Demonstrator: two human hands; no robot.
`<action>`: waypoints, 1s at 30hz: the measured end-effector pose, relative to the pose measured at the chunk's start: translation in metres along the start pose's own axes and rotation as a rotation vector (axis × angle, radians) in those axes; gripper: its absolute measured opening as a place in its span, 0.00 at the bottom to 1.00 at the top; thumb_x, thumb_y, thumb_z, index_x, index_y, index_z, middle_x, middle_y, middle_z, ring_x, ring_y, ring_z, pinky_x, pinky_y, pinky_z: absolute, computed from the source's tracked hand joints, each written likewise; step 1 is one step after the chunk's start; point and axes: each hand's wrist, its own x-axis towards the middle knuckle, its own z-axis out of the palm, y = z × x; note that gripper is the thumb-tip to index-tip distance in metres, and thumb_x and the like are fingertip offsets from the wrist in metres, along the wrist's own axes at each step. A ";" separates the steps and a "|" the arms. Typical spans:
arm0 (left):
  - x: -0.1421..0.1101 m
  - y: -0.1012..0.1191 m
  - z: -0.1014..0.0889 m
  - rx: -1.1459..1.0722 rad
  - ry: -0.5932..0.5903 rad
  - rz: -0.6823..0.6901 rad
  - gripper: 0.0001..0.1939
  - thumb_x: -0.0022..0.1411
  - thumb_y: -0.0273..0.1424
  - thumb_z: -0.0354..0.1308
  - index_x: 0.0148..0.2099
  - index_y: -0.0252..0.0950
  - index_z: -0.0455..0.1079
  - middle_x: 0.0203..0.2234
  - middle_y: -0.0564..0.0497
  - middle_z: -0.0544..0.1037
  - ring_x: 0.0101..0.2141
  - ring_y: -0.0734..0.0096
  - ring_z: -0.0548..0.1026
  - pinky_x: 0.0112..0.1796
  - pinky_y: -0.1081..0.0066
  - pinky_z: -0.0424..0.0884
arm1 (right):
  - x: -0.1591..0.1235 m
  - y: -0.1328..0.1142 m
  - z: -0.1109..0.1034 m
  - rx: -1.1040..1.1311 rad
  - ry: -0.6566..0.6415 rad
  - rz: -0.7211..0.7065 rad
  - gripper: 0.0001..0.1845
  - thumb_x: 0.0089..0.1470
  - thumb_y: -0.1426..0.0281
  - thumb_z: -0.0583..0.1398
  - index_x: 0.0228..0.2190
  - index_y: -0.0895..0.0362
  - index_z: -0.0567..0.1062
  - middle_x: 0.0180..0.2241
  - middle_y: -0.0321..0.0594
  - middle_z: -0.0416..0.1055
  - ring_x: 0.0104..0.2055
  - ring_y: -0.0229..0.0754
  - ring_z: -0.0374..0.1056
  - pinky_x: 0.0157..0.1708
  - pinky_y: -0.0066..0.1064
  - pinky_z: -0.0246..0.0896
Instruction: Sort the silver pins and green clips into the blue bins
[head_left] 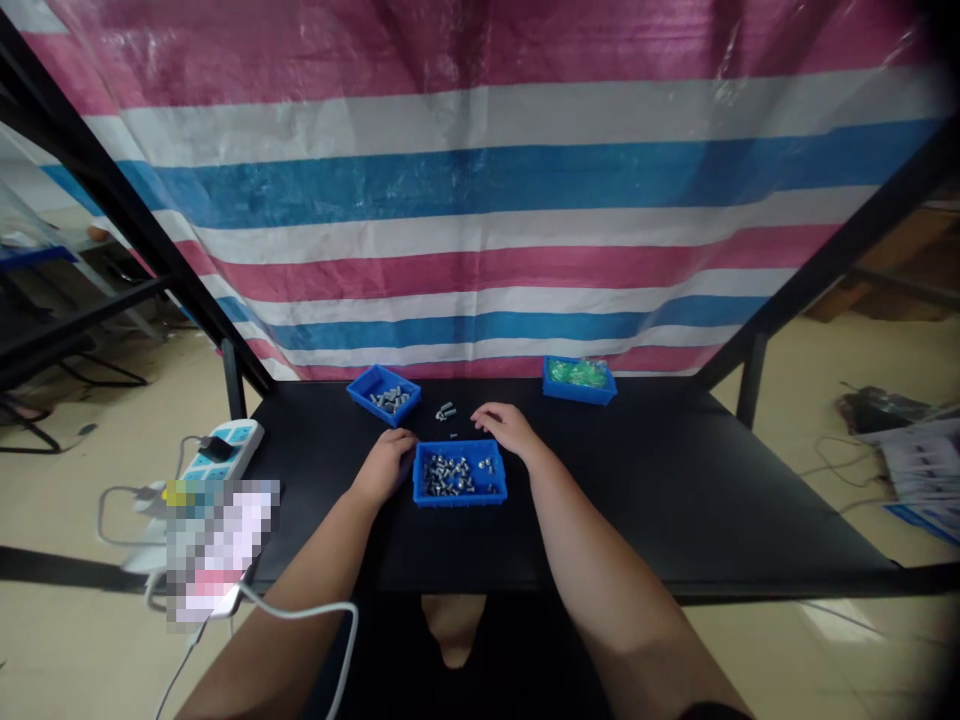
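Note:
A blue bin [460,497] of small silver screws sits on the black table [675,500] between my hands. My left hand [388,462] rests against the bin's left side, fingers curled closed; anything inside them is hidden. My right hand [506,425] lies just behind the bin's far right corner, palm down, fingers bent toward a few loose metal parts [445,410] on the table. It holds nothing I can see.
A second blue bin [384,393] with grey metal parts stands at the back left. A blue bin of green pieces [579,379] stands back right. A power strip [223,450] with white cables overhangs the left edge. A striped tarp hangs behind.

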 end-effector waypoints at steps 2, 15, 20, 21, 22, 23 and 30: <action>-0.002 0.003 -0.002 -0.024 -0.005 -0.023 0.12 0.69 0.29 0.52 0.42 0.36 0.78 0.39 0.43 0.78 0.41 0.63 0.76 0.47 0.63 0.73 | 0.011 0.000 0.000 -0.092 -0.042 0.024 0.11 0.49 0.60 0.66 0.30 0.55 0.80 0.28 0.38 0.76 0.30 0.39 0.71 0.31 0.28 0.64; -0.002 0.007 -0.009 -0.259 0.173 -0.277 0.09 0.66 0.34 0.57 0.43 0.37 0.75 0.37 0.47 0.80 0.38 0.65 0.78 0.42 0.67 0.73 | 0.027 -0.002 0.011 -0.287 -0.229 -0.143 0.18 0.41 0.56 0.73 0.32 0.53 0.83 0.26 0.33 0.76 0.27 0.35 0.67 0.31 0.27 0.54; -0.004 0.015 -0.010 -0.485 0.145 -0.276 0.11 0.63 0.37 0.61 0.43 0.35 0.76 0.37 0.46 0.81 0.35 0.66 0.78 0.39 0.69 0.74 | 0.035 -0.004 0.015 -0.485 -0.283 -0.247 0.15 0.44 0.58 0.73 0.35 0.49 0.84 0.30 0.33 0.77 0.35 0.38 0.70 0.36 0.30 0.47; -0.003 0.018 -0.011 -0.490 0.116 -0.245 0.11 0.63 0.37 0.62 0.43 0.35 0.76 0.38 0.45 0.81 0.37 0.65 0.78 0.41 0.68 0.74 | 0.036 -0.004 0.016 -0.510 -0.292 -0.254 0.14 0.45 0.58 0.73 0.35 0.48 0.84 0.31 0.33 0.77 0.36 0.38 0.70 0.37 0.30 0.46; -0.002 0.020 -0.013 -0.478 0.088 -0.216 0.11 0.63 0.36 0.62 0.43 0.35 0.76 0.39 0.44 0.81 0.39 0.64 0.78 0.44 0.67 0.74 | 0.036 -0.004 0.016 -0.522 -0.297 -0.257 0.13 0.46 0.58 0.72 0.34 0.48 0.83 0.31 0.33 0.77 0.37 0.39 0.70 0.38 0.31 0.46; -0.002 0.022 -0.014 -0.458 0.068 -0.192 0.11 0.63 0.36 0.62 0.43 0.35 0.77 0.40 0.44 0.81 0.41 0.63 0.78 0.46 0.65 0.73 | 0.036 -0.003 0.016 -0.526 -0.297 -0.260 0.12 0.47 0.58 0.72 0.34 0.48 0.83 0.31 0.33 0.77 0.38 0.39 0.71 0.38 0.31 0.46; 0.002 0.023 -0.016 -0.392 0.042 -0.138 0.10 0.64 0.37 0.60 0.41 0.35 0.76 0.40 0.43 0.80 0.41 0.63 0.78 0.47 0.64 0.73 | 0.030 0.002 0.016 -0.292 -0.186 -0.234 0.08 0.48 0.63 0.69 0.32 0.52 0.82 0.30 0.35 0.74 0.31 0.37 0.66 0.34 0.29 0.54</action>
